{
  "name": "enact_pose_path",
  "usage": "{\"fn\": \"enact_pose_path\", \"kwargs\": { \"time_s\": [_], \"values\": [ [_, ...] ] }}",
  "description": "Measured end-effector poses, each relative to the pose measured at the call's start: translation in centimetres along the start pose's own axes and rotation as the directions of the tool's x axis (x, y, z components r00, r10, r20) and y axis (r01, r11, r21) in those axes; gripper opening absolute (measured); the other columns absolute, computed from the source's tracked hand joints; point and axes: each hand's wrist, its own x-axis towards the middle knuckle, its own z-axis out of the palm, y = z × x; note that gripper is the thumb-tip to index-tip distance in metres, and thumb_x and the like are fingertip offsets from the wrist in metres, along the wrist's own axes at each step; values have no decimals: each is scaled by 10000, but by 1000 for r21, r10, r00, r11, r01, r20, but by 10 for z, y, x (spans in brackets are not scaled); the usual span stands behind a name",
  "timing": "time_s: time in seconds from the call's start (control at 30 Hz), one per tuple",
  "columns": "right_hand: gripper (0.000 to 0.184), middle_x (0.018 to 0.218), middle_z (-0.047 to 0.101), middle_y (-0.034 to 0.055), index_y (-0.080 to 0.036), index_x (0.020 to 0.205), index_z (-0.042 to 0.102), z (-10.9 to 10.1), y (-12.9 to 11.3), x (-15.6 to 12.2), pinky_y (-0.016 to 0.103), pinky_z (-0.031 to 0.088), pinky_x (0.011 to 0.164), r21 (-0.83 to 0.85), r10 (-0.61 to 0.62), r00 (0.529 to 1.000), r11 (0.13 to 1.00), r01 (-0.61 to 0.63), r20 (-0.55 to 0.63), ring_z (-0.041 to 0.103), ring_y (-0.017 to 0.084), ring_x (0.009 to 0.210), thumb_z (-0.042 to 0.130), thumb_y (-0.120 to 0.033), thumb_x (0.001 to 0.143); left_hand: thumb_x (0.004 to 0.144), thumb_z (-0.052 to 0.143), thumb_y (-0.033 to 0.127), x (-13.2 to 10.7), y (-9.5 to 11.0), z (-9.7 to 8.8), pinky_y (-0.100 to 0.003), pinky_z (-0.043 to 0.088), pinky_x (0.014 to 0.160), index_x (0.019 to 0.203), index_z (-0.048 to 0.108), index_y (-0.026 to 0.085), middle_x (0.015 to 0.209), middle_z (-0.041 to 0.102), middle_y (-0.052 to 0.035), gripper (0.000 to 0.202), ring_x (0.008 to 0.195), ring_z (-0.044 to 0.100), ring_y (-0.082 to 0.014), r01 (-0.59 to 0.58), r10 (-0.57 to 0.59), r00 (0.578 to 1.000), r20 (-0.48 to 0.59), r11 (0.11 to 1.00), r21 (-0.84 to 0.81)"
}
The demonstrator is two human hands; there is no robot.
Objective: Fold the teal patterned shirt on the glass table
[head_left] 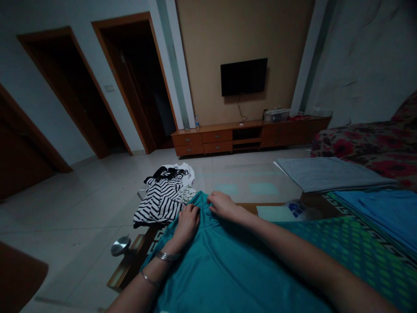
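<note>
A smooth teal shirt lies spread over a low table in front of me, its right part patterned with green-yellow spots. My left hand, with silver bangles on the wrist, rests at the shirt's far left edge with its fingers curled into the cloth. Just to the right, my right hand pinches the gathered fabric at the far corner. The fingertips of both hands are partly hidden in the folds. Beyond my left hand lies a heap with a black-and-white striped garment.
Folded grey cloth and blue cloth lie at right by a floral sofa. A plastic bag is on the glass tabletop. A round metal object sits at the table's left. A TV cabinet stands beyond.
</note>
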Motion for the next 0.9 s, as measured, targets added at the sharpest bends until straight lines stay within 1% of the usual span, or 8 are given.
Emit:
{"fn": "enact_pose_path", "kwargs": {
  "time_s": [0.1,0.23,0.33,0.4,0.57,0.63,0.73,0.9],
  "values": [
    [253,1035,638,149,-155,1031,640,15,-22,2,322,426,832,-68,-112,993,991,114,36,578,244,1000,429,-179,895,918,420,234,1,-1,1,-388,388,850,1114,573,167,1153,520,-113,257,1071,454,-260,3,-3,1000,7,1000,10],
    [296,1052,657,137,-161,1078,622,25,-13,7,302,426,814,-24,49,999,999,-49,6,605,232,987,420,-126,865,918,420,224,-2,1,-2,-387,382,861,1118,575,171,1138,528,-111,259,1074,456,-257,-11,11,1000,-9,1000,3],
    [420,1127,655,111,-185,1214,565,19,13,6,278,424,802,118,215,976,970,-211,-29,603,226,1026,498,-138,802,917,421,220,-3,2,-5,-382,382,864,1119,574,178,1138,530,-111,257,1076,456,-253,-11,11,1000,-13,1000,-8],
    [463,1145,656,100,-187,1233,568,13,32,4,260,423,777,176,297,955,939,-294,9,605,221,1023,540,-154,772,916,422,223,-2,1,-5,-384,382,862,1114,576,180,1140,531,-113,255,1075,457,-254,-10,10,1000,-11,1000,-14],
    [282,964,714,64,-174,1015,709,0,64,4,205,405,643,237,314,919,899,-369,240,638,171,825,613,-212,753,908,434,227,1,0,0,-388,383,861,1115,577,177,1142,533,-120,256,1073,461,-258,4,-4,1000,4,1000,-6],
    [228,852,721,61,-162,940,729,-2,68,5,204,389,601,248,308,914,894,-373,264,633,158,748,604,-280,791,908,433,227,1,0,0,-389,381,869,1113,578,180,1148,534,-118,256,1078,460,-257,12,-12,1000,12,1000,-3],
    [301,758,710,67,-151,849,733,1,66,9,210,360,558,258,317,903,883,-393,289,615,146,664,572,-405,835,904,432,215,0,0,-3,-388,384,873,1107,581,183,1141,542,-115,254,1081,462,-255,11,-11,1000,7,1000,-12],
    [271,754,695,74,-158,795,719,15,59,17,231,327,534,150,381,884,890,-430,271,602,164,660,709,-412,701,930,407,227,-4,9,-15,-391,359,953,1114,582,175,1191,550,-112,259,1141,454,-244,-132,124,988,-90,988,-77]
  ]
}}
